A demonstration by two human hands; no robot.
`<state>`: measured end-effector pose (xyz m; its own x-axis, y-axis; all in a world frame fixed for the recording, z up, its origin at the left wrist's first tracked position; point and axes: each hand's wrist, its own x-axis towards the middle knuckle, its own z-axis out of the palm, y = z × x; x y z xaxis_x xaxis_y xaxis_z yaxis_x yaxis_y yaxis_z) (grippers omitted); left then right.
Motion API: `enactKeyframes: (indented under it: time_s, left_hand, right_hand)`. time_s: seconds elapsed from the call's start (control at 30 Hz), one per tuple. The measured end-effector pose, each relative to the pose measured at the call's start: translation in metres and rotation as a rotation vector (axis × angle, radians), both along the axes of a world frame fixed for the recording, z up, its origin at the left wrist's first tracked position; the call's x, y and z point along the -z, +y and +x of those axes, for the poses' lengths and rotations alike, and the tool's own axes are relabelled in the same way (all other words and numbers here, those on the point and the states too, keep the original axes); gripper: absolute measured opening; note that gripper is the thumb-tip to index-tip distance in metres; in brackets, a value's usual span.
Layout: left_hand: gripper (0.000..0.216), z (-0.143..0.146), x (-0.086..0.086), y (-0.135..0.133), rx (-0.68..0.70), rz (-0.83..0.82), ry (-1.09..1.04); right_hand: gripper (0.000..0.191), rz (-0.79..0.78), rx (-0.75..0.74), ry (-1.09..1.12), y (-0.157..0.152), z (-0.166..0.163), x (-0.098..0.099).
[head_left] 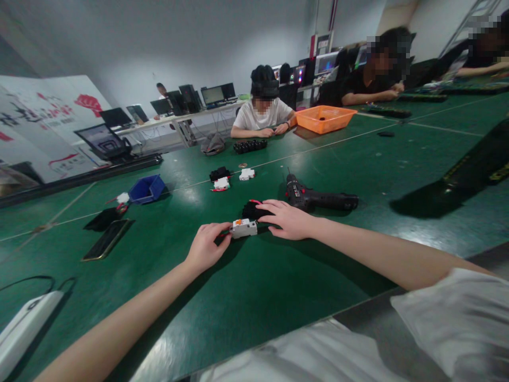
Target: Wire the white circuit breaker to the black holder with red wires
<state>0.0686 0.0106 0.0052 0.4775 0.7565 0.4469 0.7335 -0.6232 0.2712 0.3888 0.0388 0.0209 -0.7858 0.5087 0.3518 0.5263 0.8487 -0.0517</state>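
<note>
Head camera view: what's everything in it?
table: 1, green, foreground
miniature circuit breakers: 3, white, one central, two beyond
cordless drill: 1, black, right of centre
bin: 1, blue, left
unclear part: 1, white, beside bin
smartphone: 1, dark, left
bundles: 3, black, two near breakers, one by smartphone
long object: 1, black, right
corded box: 1, white, lower left
basket: 1, orange, far side
monitors: several, black, background
other people: several, white or black shirts, back
left hand: 1, bare, fingers on central breaker
right hand: 1, bare, fingers on a bundle
</note>
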Motion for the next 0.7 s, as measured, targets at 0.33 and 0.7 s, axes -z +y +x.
enactKeyframes:
  time_s: [0.33,0.7]
  left_hand:
    - [0.028,-0.0002,0.0001,0.0008,0.008,0.005,-0.008]
    - [0.029,-0.0009,0.0005,0.0013,0.008,-0.001,-0.005]
  right_hand:
    - [0.04,0.07,-0.049,0.046,-0.0027,0.0006,-0.005]
    - [0.025,0.144,0.098,0.161,0.0001,0.0006,-0.0061]
